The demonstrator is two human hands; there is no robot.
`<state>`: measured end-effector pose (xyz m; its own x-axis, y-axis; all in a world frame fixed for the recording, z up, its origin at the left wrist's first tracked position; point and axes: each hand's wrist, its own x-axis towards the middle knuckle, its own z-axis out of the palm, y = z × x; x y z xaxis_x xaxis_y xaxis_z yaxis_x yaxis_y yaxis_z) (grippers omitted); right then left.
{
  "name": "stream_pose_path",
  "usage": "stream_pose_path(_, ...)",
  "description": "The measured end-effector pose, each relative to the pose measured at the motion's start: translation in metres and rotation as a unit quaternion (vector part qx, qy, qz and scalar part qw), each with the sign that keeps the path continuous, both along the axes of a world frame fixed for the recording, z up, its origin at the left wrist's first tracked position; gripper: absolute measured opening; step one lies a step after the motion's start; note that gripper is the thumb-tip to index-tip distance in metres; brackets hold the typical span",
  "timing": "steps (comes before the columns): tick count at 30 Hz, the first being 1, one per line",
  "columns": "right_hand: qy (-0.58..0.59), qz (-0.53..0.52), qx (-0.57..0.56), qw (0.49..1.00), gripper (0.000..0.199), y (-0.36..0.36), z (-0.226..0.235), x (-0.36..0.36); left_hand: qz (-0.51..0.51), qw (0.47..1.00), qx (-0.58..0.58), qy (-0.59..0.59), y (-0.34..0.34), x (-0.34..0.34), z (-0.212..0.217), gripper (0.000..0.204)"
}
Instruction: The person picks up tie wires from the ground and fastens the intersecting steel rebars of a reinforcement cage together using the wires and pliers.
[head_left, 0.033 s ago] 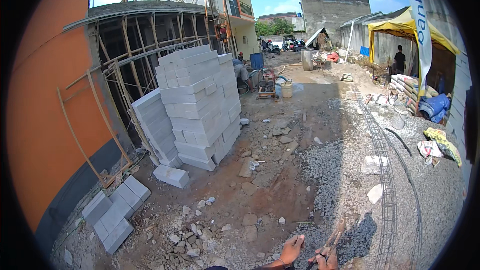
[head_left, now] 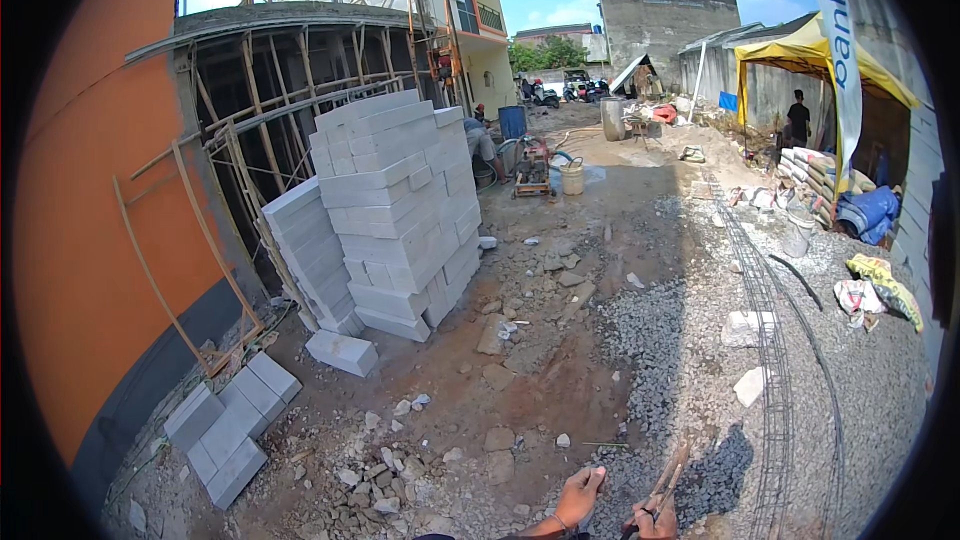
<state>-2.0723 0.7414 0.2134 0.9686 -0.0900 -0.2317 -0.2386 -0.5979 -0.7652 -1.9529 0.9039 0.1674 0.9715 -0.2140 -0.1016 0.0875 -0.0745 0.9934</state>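
Note:
At the lower edge, my left hand (head_left: 577, 500) has its fingers curled and thumb pressed in. Whatever those fingers pinch, if anything, is too small to make out. Just right of it, my right hand (head_left: 656, 520) is closed around a rusty, two-armed pincer-like tool (head_left: 668, 480). The tool's long arms point up and away, slightly apart, and dark parts show by my fingers. Both hands are over grey gravel (head_left: 620, 480), left of a long wire-and-rebar cage (head_left: 772, 420) lying on the ground.
Pale blocks (head_left: 395, 210) form a tall stack at left, with more blocks (head_left: 235, 420) on the ground. Rubble (head_left: 385, 475) lies ahead. A dark hose (head_left: 822, 380) runs beside the cage. Sacks (head_left: 885, 290) and a yellow canopy (head_left: 790, 45) stand right. A person (head_left: 483, 145) crouches near a machine (head_left: 533, 172).
My left hand has shifted very slightly left, and my right hand slightly right. The tool stays in my right hand.

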Motion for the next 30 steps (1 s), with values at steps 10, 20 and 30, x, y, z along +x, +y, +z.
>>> stream_pose_path(10,0.061,0.021,-0.041,0.997,0.059,0.04,-0.028,-0.023,-0.029,0.995,-0.089,0.015,0.03,0.016,0.015,0.031)
stream_pose_path(20,0.031,-0.156,0.103,0.982,0.054,0.046,0.007,-0.022,-0.104,0.963,-0.175,0.178,0.012,0.009,0.002,0.028)
stream_pose_path(30,0.017,-0.177,0.181,0.967,0.051,0.038,0.001,-0.03,-0.106,0.994,0.031,0.002,0.01,0.004,0.033,0.028)
